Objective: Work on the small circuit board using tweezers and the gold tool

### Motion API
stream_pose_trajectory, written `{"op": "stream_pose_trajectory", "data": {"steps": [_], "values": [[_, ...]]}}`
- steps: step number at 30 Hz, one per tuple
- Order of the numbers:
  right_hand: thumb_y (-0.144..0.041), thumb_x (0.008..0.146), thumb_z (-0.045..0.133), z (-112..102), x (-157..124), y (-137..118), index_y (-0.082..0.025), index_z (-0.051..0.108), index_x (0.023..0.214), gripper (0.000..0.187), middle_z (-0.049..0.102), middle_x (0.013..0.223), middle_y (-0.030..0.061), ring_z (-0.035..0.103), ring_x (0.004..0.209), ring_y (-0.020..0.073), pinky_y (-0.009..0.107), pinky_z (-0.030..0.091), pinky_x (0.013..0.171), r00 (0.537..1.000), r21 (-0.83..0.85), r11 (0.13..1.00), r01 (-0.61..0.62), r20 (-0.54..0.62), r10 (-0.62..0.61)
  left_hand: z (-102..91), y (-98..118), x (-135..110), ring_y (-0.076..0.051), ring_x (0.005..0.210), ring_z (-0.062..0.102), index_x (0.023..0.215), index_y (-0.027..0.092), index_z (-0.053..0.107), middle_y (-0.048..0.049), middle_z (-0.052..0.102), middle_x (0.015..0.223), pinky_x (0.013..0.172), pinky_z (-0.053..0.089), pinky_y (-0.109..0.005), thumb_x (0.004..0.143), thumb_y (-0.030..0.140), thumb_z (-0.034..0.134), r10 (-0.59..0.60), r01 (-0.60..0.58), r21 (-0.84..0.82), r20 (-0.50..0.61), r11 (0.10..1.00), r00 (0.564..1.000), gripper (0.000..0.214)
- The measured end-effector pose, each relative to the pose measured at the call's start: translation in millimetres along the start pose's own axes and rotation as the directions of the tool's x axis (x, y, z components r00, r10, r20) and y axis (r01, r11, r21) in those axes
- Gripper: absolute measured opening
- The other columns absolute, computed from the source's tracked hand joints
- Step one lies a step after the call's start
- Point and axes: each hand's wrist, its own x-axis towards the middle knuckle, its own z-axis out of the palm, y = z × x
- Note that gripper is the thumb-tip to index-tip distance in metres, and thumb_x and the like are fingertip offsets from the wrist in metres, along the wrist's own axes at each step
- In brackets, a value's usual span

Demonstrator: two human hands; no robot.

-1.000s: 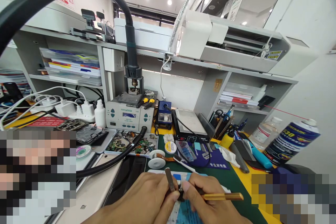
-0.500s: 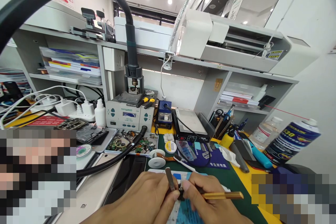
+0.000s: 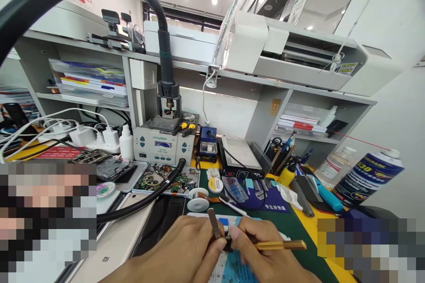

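My left hand [image 3: 187,241] is closed on a flat grey metal tool [image 3: 213,221], which looks like the back end of tweezers. Its tip is hidden by the fingers. My right hand [image 3: 277,263] grips a slim gold-handled tool [image 3: 285,245], with the handle pointing right and the working end out of sight. Between the two sets of fingertips is a small dark part [image 3: 228,245], mostly covered and too small to name. Beneath the hands lies a blue and white work mat [image 3: 237,267].
A solder spool [image 3: 198,200] and a tray of circuit boards [image 3: 149,181] are beyond my hands. Phones [image 3: 113,243] lie at left, crossed by a black hose [image 3: 142,205]. A spray can [image 3: 368,179] and clear bottle [image 3: 335,166] stand at right.
Almost nothing differs. The grey metal tool and the gold handle have shifted very slightly upward; both hands keep their hold.
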Motion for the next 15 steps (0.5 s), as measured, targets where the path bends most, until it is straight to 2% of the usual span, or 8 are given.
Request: {"op": "stream_pose_trajectory", "data": {"steps": [6,11,15], "values": [[-0.058,0.105,0.040,-2.0,-1.4,-1.3,-0.020,0.060,0.073,0.053,0.060,0.063,0.0004,0.058,0.061,0.0166,0.026,0.046,0.065,1.000,-0.013,1.000,-0.001,0.001,0.001,-0.7,-0.6,2.5,-0.022,0.100,0.070,0.106,0.019,0.059,-0.0070,0.072,0.107,0.098,0.055,-0.037,0.102,0.020,0.039,0.003,-0.002,-0.023,0.016,1.000,1.000,0.020],[-0.053,0.106,0.038,-2.0,-0.5,-3.3,-0.020,0.058,0.073,0.051,0.059,0.062,0.0000,0.056,0.059,0.0157,0.026,0.044,0.063,1.000,-0.014,1.000,0.008,0.009,-0.008,-0.6,0.4,1.1,-0.023,0.100,0.070,0.107,0.019,0.058,-0.0073,0.073,0.110,0.095,0.056,-0.038,0.102,0.020,0.038,0.009,-0.009,-0.033,0.009,0.999,1.000,0.021],[-0.049,0.107,0.037,-1.7,1.7,-5.1,-0.020,0.055,0.072,0.050,0.056,0.062,-0.0007,0.054,0.059,0.0143,0.026,0.039,0.061,0.998,-0.013,0.998,0.057,0.012,-0.057,-1.3,1.3,0.9,-0.024,0.101,0.070,0.107,0.019,0.058,-0.0074,0.072,0.110,0.096,0.056,-0.041,0.102,0.019,0.037,0.002,-0.002,-0.024,0.014,1.000,1.000,0.022]]}}
